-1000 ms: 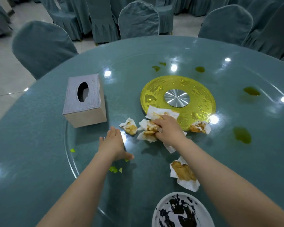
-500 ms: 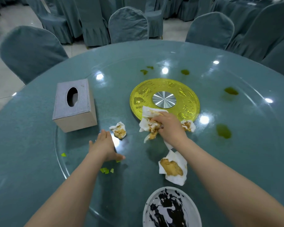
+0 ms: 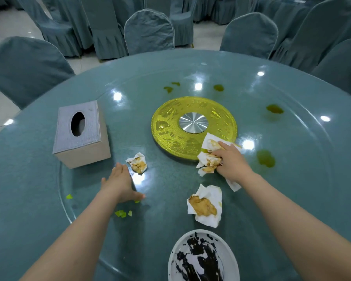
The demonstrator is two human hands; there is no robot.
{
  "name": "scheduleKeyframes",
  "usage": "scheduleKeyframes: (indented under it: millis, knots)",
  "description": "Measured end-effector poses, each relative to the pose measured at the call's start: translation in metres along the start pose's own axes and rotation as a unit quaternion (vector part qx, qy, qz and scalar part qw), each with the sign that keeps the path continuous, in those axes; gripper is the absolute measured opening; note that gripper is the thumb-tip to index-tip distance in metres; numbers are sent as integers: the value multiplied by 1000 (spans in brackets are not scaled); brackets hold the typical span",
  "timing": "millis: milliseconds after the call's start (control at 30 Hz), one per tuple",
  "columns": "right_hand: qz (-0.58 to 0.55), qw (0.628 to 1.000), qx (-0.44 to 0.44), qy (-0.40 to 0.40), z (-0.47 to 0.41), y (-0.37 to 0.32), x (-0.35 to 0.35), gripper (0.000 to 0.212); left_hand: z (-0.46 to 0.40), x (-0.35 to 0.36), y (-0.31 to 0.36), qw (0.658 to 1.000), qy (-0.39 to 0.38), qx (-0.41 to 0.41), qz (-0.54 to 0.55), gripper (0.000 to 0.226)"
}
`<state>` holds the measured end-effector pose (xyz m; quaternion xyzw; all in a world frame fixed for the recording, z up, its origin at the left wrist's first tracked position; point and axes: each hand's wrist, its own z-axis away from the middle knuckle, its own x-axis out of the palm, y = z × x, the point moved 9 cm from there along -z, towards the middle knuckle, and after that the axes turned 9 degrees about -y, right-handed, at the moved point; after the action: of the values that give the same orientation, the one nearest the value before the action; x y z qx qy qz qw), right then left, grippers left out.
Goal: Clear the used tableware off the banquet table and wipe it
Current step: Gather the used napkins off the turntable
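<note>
My right hand grips a bunch of stained white tissues at the near right edge of the gold turntable hub. My left hand lies flat with straight fingers on the glass turntable, just left of a crumpled stained tissue. Another soiled tissue lies on the glass between my arms. A white plate smeared with dark sauce sits at the near edge. Green spills mark the glass at the right, the far right and behind the hub.
A grey tissue box stands on the left of the turntable. Small green scraps lie near my left wrist. Covered chairs ring the far side of the round table.
My right hand has slid the bunch of tissues to the right along the hub's near edge, covering the tissue that lay there. My left hand has stayed flat on the glass.
</note>
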<state>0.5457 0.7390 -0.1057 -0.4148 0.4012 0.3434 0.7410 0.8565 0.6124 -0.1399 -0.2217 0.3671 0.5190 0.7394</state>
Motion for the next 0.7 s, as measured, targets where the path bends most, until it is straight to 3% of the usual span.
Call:
scheduleKeyframes:
  millis: [200, 367, 567, 700]
  knots:
    - [2, 996, 4, 89, 5, -3, -3, 51, -2, 1, 0, 1000, 6, 2, 5, 135]
    - [-29, 996, 16, 85, 9, -2, -10, 50, 3, 3, 3, 999, 18, 10, 35, 135]
    - [-103, 984, 16, 145, 49, -4, -29, 43, 20, 6, 16, 998, 28, 14, 62, 133]
    - [-85, 989, 24, 122, 79, 0, -27, 40, 32, 13, 30, 996, 29, 25, 77, 123]
